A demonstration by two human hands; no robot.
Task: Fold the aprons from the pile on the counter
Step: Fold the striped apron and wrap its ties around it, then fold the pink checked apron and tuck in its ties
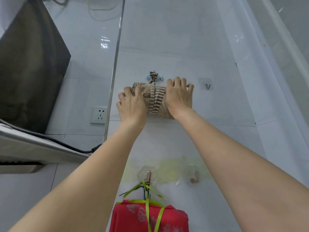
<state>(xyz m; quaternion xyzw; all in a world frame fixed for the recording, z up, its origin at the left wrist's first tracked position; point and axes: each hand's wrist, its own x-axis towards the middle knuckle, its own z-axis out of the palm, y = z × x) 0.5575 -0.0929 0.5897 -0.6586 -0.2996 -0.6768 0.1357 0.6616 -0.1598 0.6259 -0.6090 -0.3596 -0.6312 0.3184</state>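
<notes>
A folded apron (pixel 154 99), brown with a striped band wrapped round its middle, is held against the tiled wall (pixel 175 39), hanging by its knotted strap from a small blue hook (pixel 149 77). The left hand (pixel 132 104) is curled over the bundle's left end and the right hand (pixel 179 96) over its right end, so the bundle is clamped between them. Directly below the blue hook a red apron (pixel 148 218) with green ties hangs from a metal hook (pixel 148 176); a bare clear hook (pixel 207 86) sits just right of the blue one. The cloth is judged light, soft and limp, unlikely to slip but ready to unroll if the band loosens. It is best gripped at both ends, outside the band. Whether the knot fully sits on the hook cannot quite be made out.
</notes>
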